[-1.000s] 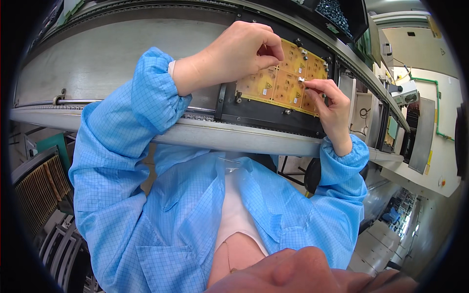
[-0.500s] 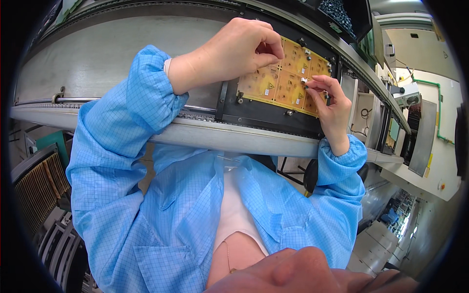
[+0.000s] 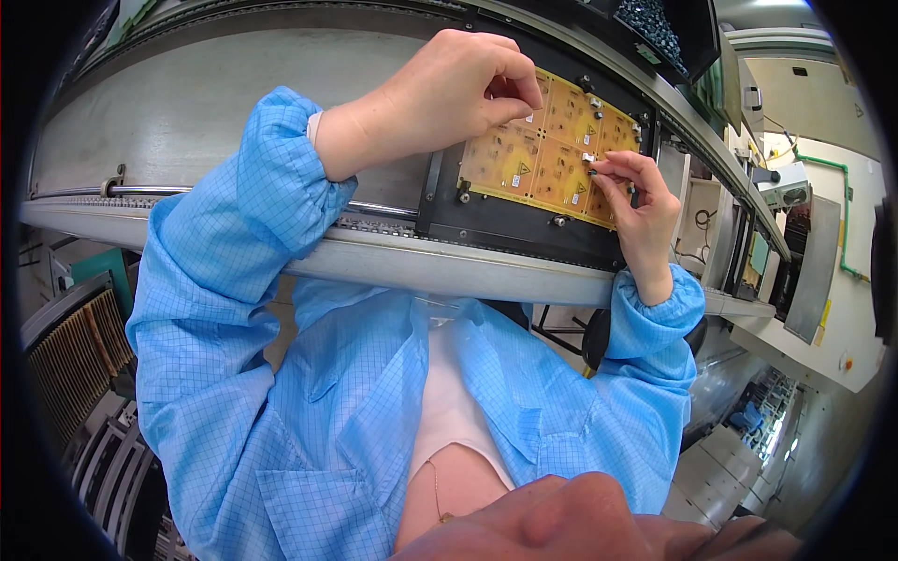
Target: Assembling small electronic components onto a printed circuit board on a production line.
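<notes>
A yellow printed circuit board panel, divided into several sections, is seated in a black carrier frame. Over the panel's upper left part hovers my left hand, thumb and fingers pinched together. Whatever it may hold is hidden or too small to make out. My right hand comes in over the panel's right part, thumb and index finger bent toward each other at a small dark component. Just above those fingertips, a small white component stands on the panel.
The carrier sits between conveyor rails, with a metal front rail nearest me. Beyond the far rail is a black bin of small bluish parts. Clamps stand around the panel's edge. A slotted rack is at the lower left.
The panel, carrier and my right hand appear slightly farther right in the picture. My left hand stays almost in place, still pinched.
</notes>
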Tool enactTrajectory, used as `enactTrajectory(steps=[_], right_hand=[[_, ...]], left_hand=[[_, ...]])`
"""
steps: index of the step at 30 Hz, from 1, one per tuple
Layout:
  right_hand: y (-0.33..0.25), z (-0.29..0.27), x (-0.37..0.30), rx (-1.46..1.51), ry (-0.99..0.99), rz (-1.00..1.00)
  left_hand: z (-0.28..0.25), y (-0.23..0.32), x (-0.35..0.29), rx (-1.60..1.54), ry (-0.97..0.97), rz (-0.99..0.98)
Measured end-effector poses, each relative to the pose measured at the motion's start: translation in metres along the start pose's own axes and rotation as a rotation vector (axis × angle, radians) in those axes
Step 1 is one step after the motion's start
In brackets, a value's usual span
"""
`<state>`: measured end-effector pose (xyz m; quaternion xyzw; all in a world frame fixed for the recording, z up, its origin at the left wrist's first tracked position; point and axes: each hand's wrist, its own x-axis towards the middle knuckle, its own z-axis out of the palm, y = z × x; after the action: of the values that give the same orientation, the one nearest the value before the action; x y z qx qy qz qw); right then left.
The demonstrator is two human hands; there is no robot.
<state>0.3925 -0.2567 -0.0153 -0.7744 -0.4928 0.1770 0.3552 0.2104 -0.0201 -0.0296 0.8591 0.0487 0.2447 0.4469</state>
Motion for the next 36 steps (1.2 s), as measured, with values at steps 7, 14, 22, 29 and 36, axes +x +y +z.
enactTrajectory(steps=[7, 14, 22, 29, 36], right_hand=[[-0.003, 0.003, -0.005, -0.087, 0.044, -0.011], [-0.010, 0.007, -0.004, -0.146, 0.066, -0.072], [-0.013, 0.009, -0.001, -0.276, 0.062, -0.261], [-0.011, -0.007, 0.010, -0.188, -0.050, -0.305], [0.032, -0.034, 0.162, -0.397, 0.201, -0.384]], left_hand=[[-0.001, 0.001, -0.002, -0.034, -0.007, -0.026], [-0.005, -0.001, -0.004, -0.061, -0.002, -0.051], [-0.009, 0.000, -0.007, -0.023, -0.006, -0.059], [-0.010, -0.008, -0.013, -0.091, 0.015, -0.113], [-0.008, -0.015, -0.013, -0.156, -0.006, -0.174]])
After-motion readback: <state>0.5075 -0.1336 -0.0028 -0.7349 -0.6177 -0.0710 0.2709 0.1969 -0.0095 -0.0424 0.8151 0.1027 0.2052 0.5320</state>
